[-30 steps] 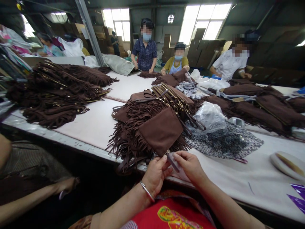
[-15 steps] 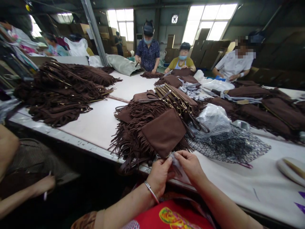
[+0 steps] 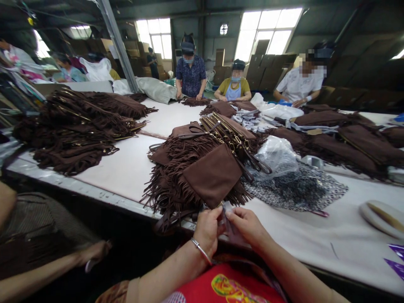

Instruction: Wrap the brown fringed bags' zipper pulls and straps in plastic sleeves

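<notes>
My left hand and my right hand meet at the near table edge, both pinched on a small pale tag-like piece between the fingertips. It hangs at the lower corner of a brown suede fringed bag, the top one of a pile of such bags. A metal bangle circles my left wrist. What exactly the small piece is stays hard to make out.
Another heap of brown fringed bags lies at the left. Clear plastic and patterned cloth lie to the right, a pale oval dish farther right. A person's arm reaches in at lower left. Three people work across the white table.
My fingers have drawn closer together around the small piece. The arm at lower left has shifted rightward. The view has swayed slightly.
</notes>
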Action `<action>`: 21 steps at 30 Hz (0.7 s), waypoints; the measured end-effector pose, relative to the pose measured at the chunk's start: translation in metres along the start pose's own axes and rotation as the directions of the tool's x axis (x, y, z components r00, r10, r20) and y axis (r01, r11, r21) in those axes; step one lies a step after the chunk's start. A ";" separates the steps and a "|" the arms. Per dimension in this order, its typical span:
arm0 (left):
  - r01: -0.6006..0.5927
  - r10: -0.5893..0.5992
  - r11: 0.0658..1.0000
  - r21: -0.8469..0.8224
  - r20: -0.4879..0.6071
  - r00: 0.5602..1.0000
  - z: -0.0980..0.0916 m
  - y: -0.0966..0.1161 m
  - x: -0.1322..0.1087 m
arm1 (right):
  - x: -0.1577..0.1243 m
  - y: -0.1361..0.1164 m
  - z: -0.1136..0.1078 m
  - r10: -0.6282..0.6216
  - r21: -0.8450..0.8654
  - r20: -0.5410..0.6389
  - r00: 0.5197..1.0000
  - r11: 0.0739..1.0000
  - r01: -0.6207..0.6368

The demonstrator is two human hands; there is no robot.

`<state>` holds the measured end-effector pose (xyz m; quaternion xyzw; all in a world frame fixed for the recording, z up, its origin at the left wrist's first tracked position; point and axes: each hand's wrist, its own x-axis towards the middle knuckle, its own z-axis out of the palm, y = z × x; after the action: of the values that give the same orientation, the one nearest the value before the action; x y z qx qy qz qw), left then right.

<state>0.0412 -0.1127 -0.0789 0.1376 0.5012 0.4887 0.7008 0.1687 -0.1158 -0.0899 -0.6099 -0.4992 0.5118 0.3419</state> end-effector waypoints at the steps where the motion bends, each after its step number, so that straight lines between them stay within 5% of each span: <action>1: 0.001 -0.002 1.000 0.019 0.016 1.000 0.000 -0.001 0.000 | 0.003 -0.001 0.000 0.004 -0.002 0.000 1.000 1.000 -0.004; 10: -0.032 0.017 0.997 0.070 0.203 0.979 -0.009 -0.001 -0.007 | 0.020 -0.024 -0.004 -0.179 -0.160 -0.056 0.982 0.973 0.168; 16: -0.016 0.002 0.998 0.063 0.222 0.975 -0.001 -0.004 -0.010 | 0.019 -0.015 0.003 -0.088 0.105 -0.210 0.974 0.988 0.112; 21: -0.022 0.015 0.999 0.045 0.154 0.988 0.008 -0.015 -0.007 | 0.014 -0.002 0.005 -0.002 0.285 -0.198 0.980 0.957 0.059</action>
<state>0.0561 -0.1236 -0.0811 0.1959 0.4559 0.4714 0.7291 0.1627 -0.1022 -0.0931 -0.5926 -0.3922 0.5118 0.4827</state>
